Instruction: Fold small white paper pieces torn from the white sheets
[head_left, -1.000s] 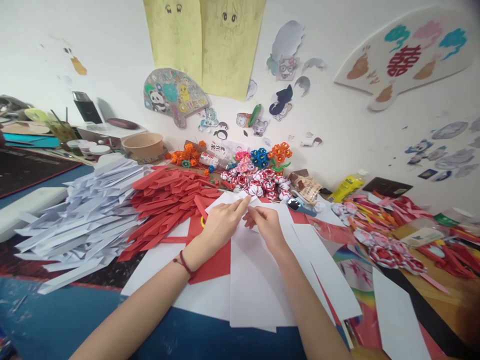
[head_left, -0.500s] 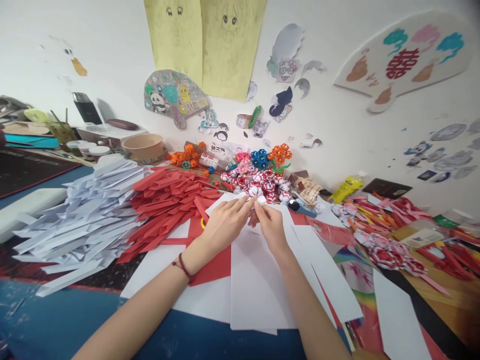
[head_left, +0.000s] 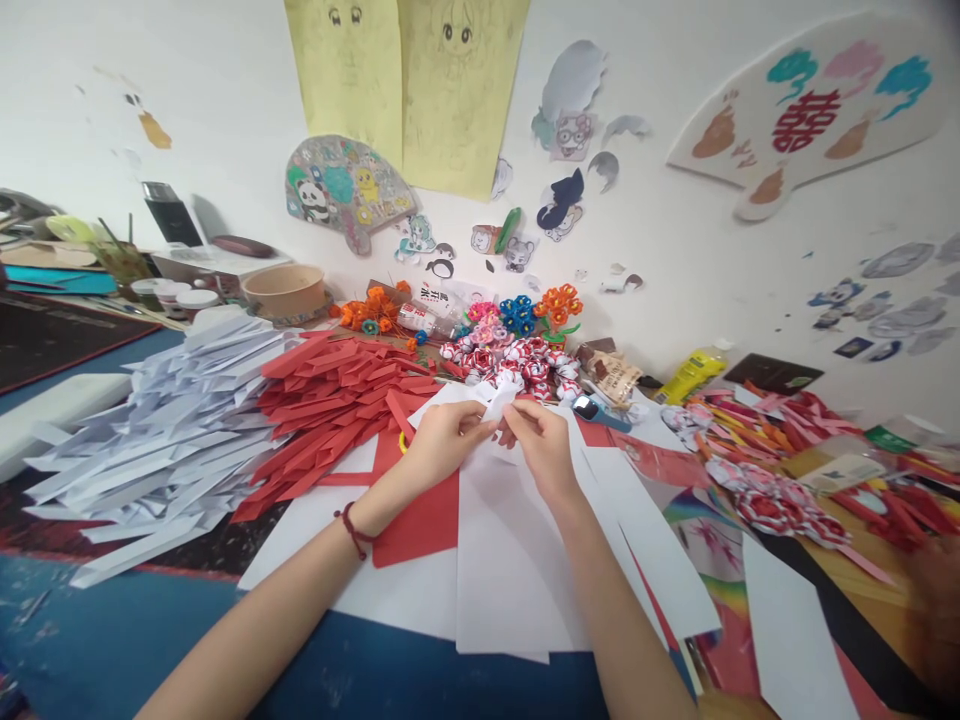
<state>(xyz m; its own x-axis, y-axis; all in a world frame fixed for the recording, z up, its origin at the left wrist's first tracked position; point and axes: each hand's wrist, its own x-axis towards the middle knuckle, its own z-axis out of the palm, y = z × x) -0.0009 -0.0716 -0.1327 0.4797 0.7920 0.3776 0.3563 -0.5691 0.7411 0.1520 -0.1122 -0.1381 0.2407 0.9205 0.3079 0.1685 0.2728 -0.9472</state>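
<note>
Between the fingertips of both hands is a small white folded paper piece [head_left: 498,399], partly covered by the fingers. My left hand [head_left: 444,437] pinches its left side, thumb against fingers. My right hand [head_left: 541,442] grips the other side with thumb and fingers close together. Both hands are raised over white paper sheets [head_left: 517,570], with a red sheet [head_left: 420,525] beneath the left wrist. Just beyond the fingertips lie red-and-white paper flowers [head_left: 536,365].
Left of my hands are heaps of white folded strips [head_left: 180,420] and red folded strips [head_left: 345,400]. At the right lie more paper flowers [head_left: 780,505], a yellow bottle [head_left: 694,373] and coloured strips. A blurred shape, perhaps someone's hand, shows at the right edge.
My left fingers, earlier stretched flat over the white paper piece, have drawn back left into a pinch, so more of it shows. A blurred shape has appeared at the right edge.
</note>
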